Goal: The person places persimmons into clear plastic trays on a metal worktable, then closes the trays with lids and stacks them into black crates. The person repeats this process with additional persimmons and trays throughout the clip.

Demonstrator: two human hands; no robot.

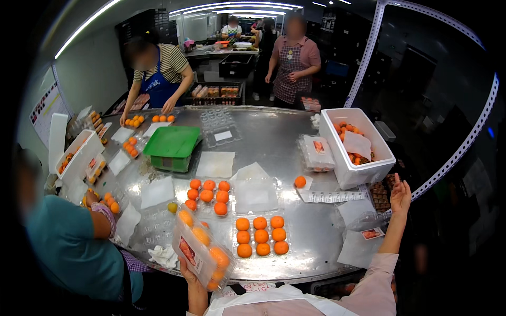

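Observation:
My left hand (189,272) holds up a closed clear plastic clamshell (199,249) of orange fruit, tilted, with a picture label on its lid. My right hand (401,195) is raised at the right, fingers apart, holding nothing, beside a white foam box (357,172) of orange persimmons. On the metal table before me lies an open clear tray with rows of orange persimmons (261,236). Behind it and to the left stands another such tray of fruit (206,196), partly behind the held clamshell. A single persimmon (300,181) rests on white paper near the foam box.
A green plastic box (172,148) and paper sheets (215,164) lie on the metal table (312,252). Stacked clamshells (316,153) stand by the foam box. A co-worker in teal (75,245) handles fruit at the left; another in a blue apron (158,83) works across the table.

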